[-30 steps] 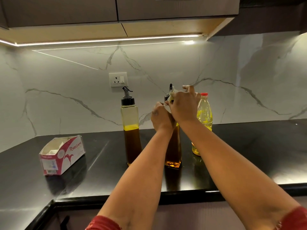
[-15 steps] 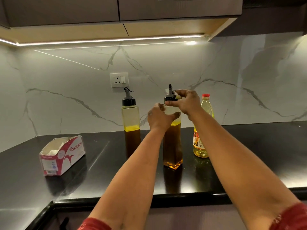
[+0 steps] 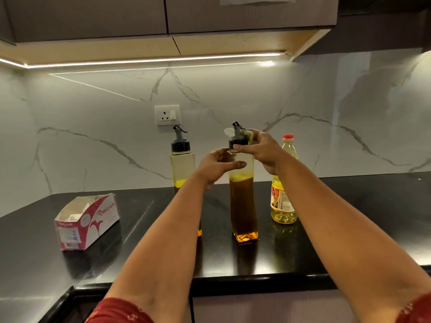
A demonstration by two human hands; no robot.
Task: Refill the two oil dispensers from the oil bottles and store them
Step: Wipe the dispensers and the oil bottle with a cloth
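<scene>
Right hand [image 3: 261, 150] dropped from spout to cap [image 3: 238, 143], pinching it with tissue; left hand [image 3: 218, 167] wraps dispenser [image 3: 242, 201] mid-counter. Oily glass could slip, tipping near oil bottle [image 3: 283, 194].

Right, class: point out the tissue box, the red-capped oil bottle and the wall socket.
tissue box [image 3: 93, 217], head view, its red printed side.
red-capped oil bottle [image 3: 283, 201], head view, its label.
wall socket [image 3: 167, 114], head view, plate centre.

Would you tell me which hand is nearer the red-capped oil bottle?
Right. The right hand sits just beside the oil bottle; the left hand is beyond the dispenser.
</scene>
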